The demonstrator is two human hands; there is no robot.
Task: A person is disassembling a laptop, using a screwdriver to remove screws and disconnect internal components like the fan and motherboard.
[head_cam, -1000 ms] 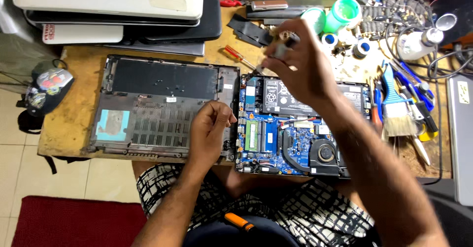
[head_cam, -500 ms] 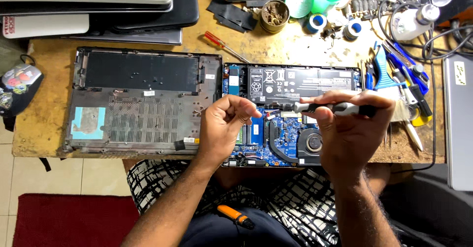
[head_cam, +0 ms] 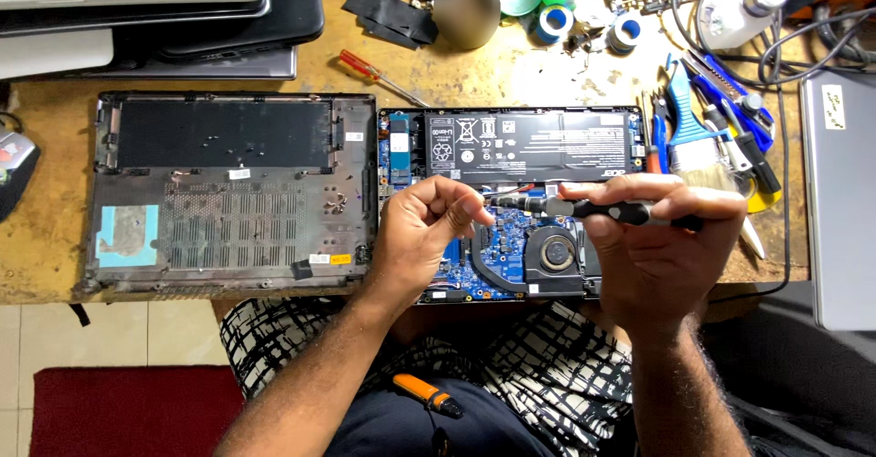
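Head view: black screwdriver (head_cam: 607, 210) held level above the opened laptop (head_cam: 511, 202), tip pointing to the person's left. Right hand (head_cam: 662, 256) is wrapped around the handle, fingers closed over the top. Left hand (head_cam: 424, 233) is pinched at the tip end, thumb and forefinger together right at the bit; whether something small sits between them cannot be told.

Both hands hover over the laptop's blue board, just above the fan (head_cam: 555, 254) and curved heat pipe. Black battery (head_cam: 534, 144) fills the far half of the chassis.

Removed bottom cover (head_cam: 228, 192) lies inside-up just beside the laptop, on the person's left, edges almost touching. Both rest on the wooden bench (head_cam: 46, 229).

Behind the cover: stack of closed laptops (head_cam: 164, 10). Red-handled screwdriver (head_cam: 379, 72) lies on the bench between the stack and the open machine. On the right: blue-handled brush (head_cam: 689, 138), assorted tools and cables, then a silver laptop (head_cam: 839, 192) at the edge.

Orange-handled tool (head_cam: 427, 395) lies on the person's lap, below the bench edge.
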